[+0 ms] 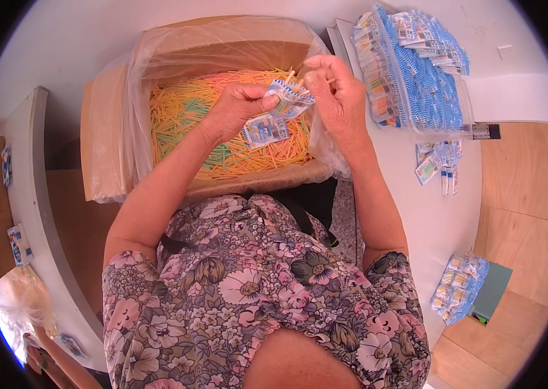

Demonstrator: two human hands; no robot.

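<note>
My left hand (238,110) pinches a small blue-and-white packet (292,98) between thumb and fingers, above an open cardboard box (102,139). A few thin pale sticks (291,76) poke out of the packet's upper end. Close against that end, my right hand (339,94) is closed with curled fingers; what its fingertips hold is hard to make out. Just below the left hand, a second packet (266,131) appears over the loose sticks (190,139), which are yellow, orange, green and pink and fill the box.
Clear plastic film (135,97) lines the box. To the right, a transparent bin (429,110) is heaped with packets, and several loose packets (439,162) lie beside it. A bagged bundle (460,288) sits farther down. At lower left, another person's arm (60,356) reaches near a plastic bag (21,301).
</note>
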